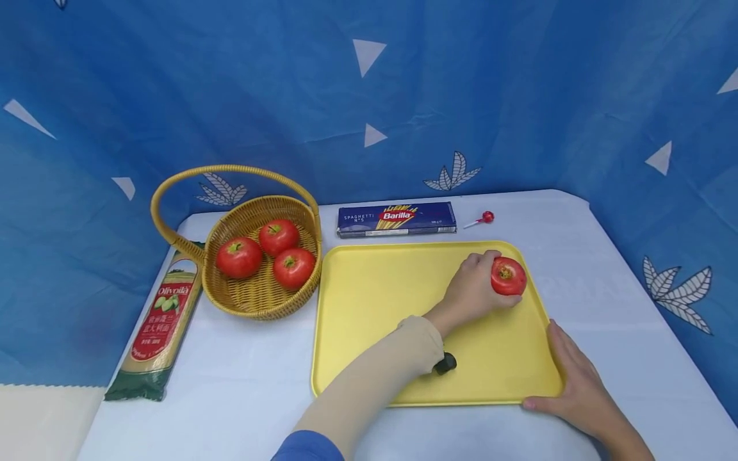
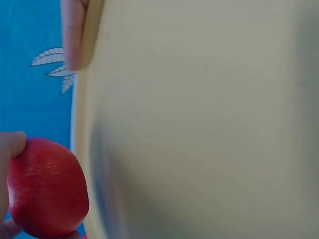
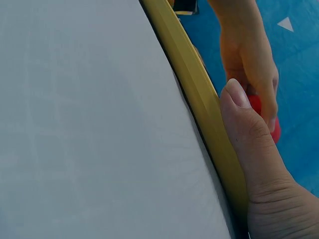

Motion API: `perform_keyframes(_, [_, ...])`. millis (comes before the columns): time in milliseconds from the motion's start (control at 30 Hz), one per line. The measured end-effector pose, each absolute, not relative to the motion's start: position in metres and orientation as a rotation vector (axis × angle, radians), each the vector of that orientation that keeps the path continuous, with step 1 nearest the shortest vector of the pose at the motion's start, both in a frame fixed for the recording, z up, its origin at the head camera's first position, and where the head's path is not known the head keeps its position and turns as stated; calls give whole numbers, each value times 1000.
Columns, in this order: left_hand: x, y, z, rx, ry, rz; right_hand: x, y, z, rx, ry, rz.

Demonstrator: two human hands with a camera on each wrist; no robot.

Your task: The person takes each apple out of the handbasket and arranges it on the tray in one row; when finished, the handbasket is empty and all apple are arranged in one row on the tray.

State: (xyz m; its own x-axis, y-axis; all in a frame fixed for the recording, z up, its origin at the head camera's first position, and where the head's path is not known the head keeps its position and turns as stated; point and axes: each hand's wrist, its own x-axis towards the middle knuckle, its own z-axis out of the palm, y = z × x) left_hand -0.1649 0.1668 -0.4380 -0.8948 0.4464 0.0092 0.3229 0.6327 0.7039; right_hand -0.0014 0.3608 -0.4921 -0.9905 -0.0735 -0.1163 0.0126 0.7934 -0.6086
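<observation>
My left hand (image 1: 475, 288) grips a red apple (image 1: 508, 276) above the right part of the yellow tray (image 1: 375, 320). In the left wrist view the thumb and fingertips lie around the apple (image 2: 47, 189). At the tray's front right corner, my right hand (image 1: 579, 381) touches the rim, fingers straight along the right side and thumb at the front edge. The right wrist view shows that thumb (image 3: 254, 134) extended against the rim (image 3: 199, 99), with the left hand (image 3: 251, 59) and part of the apple beyond it.
A wicker basket (image 1: 230, 307) with three red apples stands left of the tray. Beside it lies an Olivoilà pasta bag (image 1: 155, 326). Behind the tray are a blue Barilla spaghetti box (image 1: 398, 219) and a red lollipop (image 1: 487, 217). A blue curtain (image 1: 369, 96) hangs behind the white table.
</observation>
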Motion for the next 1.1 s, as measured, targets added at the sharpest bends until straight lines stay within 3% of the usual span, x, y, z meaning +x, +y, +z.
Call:
perform_keyframes(700, [-161,185,-437,638,2678,975,-2,359,-490,-31,2843,-950])
perform_keyframes(900, [-152,168,-415,710,2675,1025,-3,358,-490,-4,2831,-916])
perform_keyframes(1100, [-137,122,-382,852,2699,1081,-4,357,-490,18,2830,-871])
